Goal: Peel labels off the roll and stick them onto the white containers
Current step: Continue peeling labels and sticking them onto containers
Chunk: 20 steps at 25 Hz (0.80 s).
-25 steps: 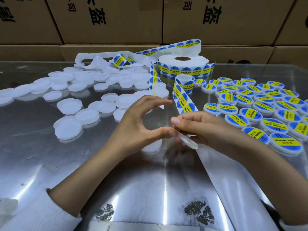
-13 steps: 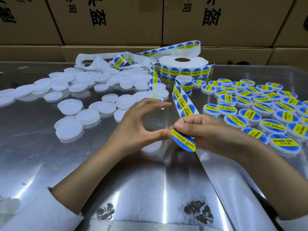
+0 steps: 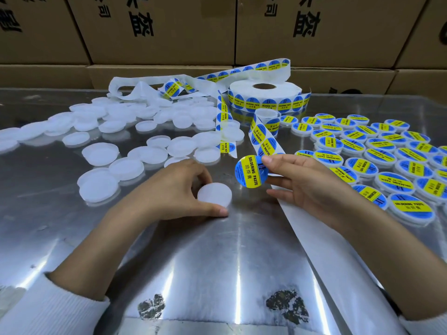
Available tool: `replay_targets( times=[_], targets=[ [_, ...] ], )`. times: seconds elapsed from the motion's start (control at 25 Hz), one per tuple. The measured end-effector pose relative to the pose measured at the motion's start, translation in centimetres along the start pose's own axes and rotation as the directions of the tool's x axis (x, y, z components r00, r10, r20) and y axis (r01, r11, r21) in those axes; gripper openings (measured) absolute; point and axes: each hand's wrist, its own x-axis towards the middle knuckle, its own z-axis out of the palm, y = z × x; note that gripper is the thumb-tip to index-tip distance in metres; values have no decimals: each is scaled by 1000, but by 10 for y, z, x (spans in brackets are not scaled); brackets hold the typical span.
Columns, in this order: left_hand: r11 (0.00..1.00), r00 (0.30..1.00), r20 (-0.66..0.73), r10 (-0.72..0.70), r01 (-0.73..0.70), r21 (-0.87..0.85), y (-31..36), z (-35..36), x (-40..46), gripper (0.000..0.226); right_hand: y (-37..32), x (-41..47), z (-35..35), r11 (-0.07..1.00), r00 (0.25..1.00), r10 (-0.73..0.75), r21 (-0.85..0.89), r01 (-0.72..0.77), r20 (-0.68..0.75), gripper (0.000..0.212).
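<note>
Left hand (image 3: pixel 174 192) gripping round white plastic container (image 3: pixel 214 192), right hand (image 3: pixel 302 182) pinching round blue-and-yellow label (image 3: pixel 250 172), bare reflective steel worktop (image 3: pixel 217 262) near front edge, stacked brown cardboard boxes (image 3: pixel 183 27) behind.

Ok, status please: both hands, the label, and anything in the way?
Left hand grips a bare white container on the table. Right hand pinches a peeled label, not yet stuck on. Gap between them open, nothing in the way.
</note>
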Motion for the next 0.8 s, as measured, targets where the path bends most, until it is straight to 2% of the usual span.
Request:
replay_targets(
  times=[0.12,0.28,0.4,0.8],
  targets=[
    [984,974,-171,151,-164,-63,12,8,0,55,1,-1,1,1000,1000,4,16,-4,2,31],
    [943,917,-274,291,-323,-77,28,11,-4,58,4,0,3,999,999,44,18,-45,14,44],
    [936,898,-314,307,-344,-69,32,8,-5,59,5,0,6,997,998,57,50,-58,19,39],
    [938,908,-283,308,-340,-72,37,7,-8,61,5,-2,9,997,998,58,39,-59,19,32]
  ],
)
